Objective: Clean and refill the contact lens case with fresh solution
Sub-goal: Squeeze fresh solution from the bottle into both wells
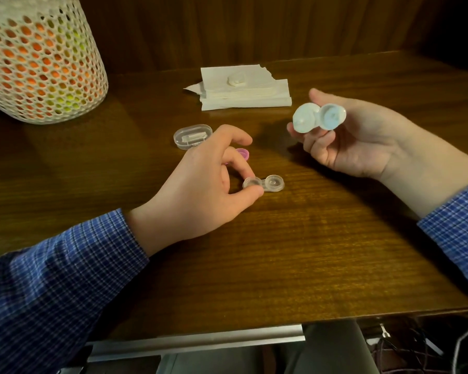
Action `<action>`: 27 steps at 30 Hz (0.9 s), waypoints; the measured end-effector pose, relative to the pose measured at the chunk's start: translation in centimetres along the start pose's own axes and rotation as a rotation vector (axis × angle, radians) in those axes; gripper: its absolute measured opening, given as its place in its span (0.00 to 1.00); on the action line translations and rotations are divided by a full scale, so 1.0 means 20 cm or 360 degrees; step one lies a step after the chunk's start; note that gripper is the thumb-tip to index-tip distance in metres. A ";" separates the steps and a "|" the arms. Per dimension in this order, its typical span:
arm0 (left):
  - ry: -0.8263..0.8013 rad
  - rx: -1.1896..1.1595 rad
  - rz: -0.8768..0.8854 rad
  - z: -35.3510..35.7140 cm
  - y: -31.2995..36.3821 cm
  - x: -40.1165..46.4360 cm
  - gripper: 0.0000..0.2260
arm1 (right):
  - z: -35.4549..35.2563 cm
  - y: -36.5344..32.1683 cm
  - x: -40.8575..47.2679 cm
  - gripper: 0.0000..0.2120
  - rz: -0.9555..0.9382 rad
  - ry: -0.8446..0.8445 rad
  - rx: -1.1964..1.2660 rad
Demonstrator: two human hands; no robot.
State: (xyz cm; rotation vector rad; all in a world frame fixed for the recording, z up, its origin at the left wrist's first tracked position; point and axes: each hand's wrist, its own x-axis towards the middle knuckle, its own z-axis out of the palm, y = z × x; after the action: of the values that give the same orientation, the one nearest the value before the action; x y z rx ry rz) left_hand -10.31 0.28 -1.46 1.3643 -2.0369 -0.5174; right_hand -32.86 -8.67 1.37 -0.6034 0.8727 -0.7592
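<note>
Two cases: I count a clear lens case (263, 183) lying flat on the bench (295, 252), and a pale blue-white one (318, 117) lifted clear of it.
Clear case: both wells face up with no caps on, which I judge suits wiping or filling; I cannot tell if liquid is inside.
Left hand (200, 182): thumb and a fingertip pinch the clear case's left well, I think to steady it on the wood.
Right hand (357, 139): palm up, fingers curled under the blue-white case, holding it tilted toward me, likely for a look.
Pink cap (242, 153): partly hidden behind my left fingers, set just beyond the clear case within easy reach.
Oval box (192, 136): clear, closed, beside the left hand.
Tissues (254, 90): folded stack farther back, a small white piece resting on top; handy for drying.
Basket (38, 63): white mesh, far left, well apart.
Solution bottle: none in view.
</note>
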 end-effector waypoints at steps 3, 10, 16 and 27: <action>-0.0007 0.0012 -0.0005 0.00 0.00 0.00 0.27 | 0.02 0.03 0.00 0.17 -0.0117 0.0085 -0.0382; -0.0005 0.0030 0.0007 0.00 0.00 0.00 0.28 | 0.09 0.09 -0.01 0.27 -0.0243 0.0032 -0.0850; -0.0010 0.0035 0.0022 0.00 0.00 0.00 0.27 | 0.08 0.11 -0.01 0.26 -0.0317 -0.0004 -0.0963; -0.0009 0.0030 0.0019 0.00 -0.01 0.00 0.28 | 0.09 0.12 -0.01 0.20 -0.0363 0.0054 -0.0920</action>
State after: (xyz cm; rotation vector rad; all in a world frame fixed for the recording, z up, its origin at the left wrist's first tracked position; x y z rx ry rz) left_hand -10.26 0.17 -1.52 1.3626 -2.0581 -0.4985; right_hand -30.66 -6.92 0.59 -1.2204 1.0737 -0.7207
